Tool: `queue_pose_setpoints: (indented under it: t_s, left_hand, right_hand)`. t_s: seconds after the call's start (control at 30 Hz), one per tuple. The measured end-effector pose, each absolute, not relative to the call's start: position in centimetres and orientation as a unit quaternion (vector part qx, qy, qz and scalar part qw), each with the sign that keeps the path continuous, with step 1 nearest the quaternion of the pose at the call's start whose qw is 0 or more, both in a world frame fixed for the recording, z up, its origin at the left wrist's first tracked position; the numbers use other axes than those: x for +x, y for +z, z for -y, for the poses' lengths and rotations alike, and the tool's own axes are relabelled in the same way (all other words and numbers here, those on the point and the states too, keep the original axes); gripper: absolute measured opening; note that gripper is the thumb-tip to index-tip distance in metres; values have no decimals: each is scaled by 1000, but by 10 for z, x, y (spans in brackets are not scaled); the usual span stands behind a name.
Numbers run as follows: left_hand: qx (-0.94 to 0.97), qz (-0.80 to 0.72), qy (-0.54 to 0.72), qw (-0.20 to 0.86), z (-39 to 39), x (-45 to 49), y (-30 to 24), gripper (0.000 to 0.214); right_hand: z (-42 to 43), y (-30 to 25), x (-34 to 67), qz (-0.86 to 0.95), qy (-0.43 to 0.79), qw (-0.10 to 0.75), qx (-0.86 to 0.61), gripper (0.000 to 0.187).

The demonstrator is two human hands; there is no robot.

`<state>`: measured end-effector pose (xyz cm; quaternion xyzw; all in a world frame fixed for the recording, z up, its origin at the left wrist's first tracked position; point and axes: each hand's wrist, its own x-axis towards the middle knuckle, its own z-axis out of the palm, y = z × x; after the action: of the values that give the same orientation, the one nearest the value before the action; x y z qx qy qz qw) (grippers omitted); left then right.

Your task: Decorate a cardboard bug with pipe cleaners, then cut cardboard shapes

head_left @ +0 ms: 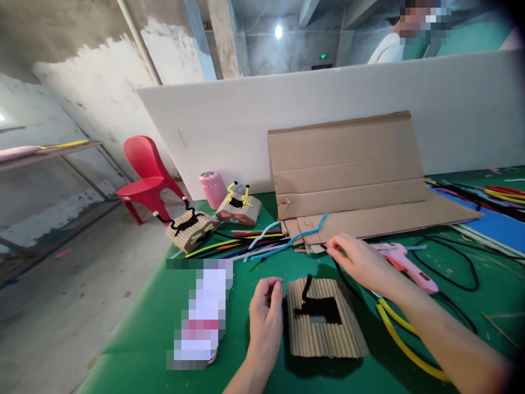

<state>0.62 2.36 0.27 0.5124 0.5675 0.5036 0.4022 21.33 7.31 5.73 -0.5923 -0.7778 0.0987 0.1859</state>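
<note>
A corrugated cardboard piece [301, 339] with a curved top lies on the green table. Black fuzzy strips frame an opening in it, and one black pipe cleaner [307, 289] sticks up from its upper part. Just left of it is my left hand [266, 309], its fingers curled closed; what they hold, if anything, is hidden. My right hand [355, 260] is above and to the right of the cardboard piece, thumb and fingers pinched on a thin black pipe cleaner [324, 247]. Part of that strand seems to run down behind the hand.
Coloured pipe cleaners [246, 241] lie behind my hands. Two decorated cardboard pieces [240, 213] stand by a pink canister [213, 190]. Folded cardboard [348, 164] leans on a white partition [229, 120]. A pink glue gun [414, 268], yellow-handled scissors [410, 350] and a blurred-out phone-like object [205, 312] flank me.
</note>
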Motion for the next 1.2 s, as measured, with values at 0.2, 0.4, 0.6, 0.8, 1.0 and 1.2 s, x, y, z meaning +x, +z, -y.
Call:
queue_pose_setpoints:
  t_s: [0.2, 0.4, 0.6, 0.8, 1.0, 1.2]
  left_hand:
    - [528, -561, 511, 382, -25, 4, 4, 18]
    - [599, -509, 500, 364, -22, 8, 6, 19]
    - [644, -484, 486, 339, -17, 16, 1, 20]
    - [673, -495, 465, 293, -15, 17, 2, 19]
    - [688, -496, 449, 281, -12, 19, 4, 18]
    - [687, -493, 456, 277, -10, 18, 5, 18]
  right_hand:
    - [-54, 80, 229, 727, 161, 346, -571, 21]
    - [-43, 64, 231, 729, 254, 376, -512, 20]
    - [-36, 58, 226, 739, 276, 364, -496, 16]
    - [-47, 46, 223, 770, 240, 314, -501, 20]
    - [-70, 32, 212, 799, 207, 265, -498, 16]
    - [-82, 38, 211, 805, 169, 263, -504, 20]
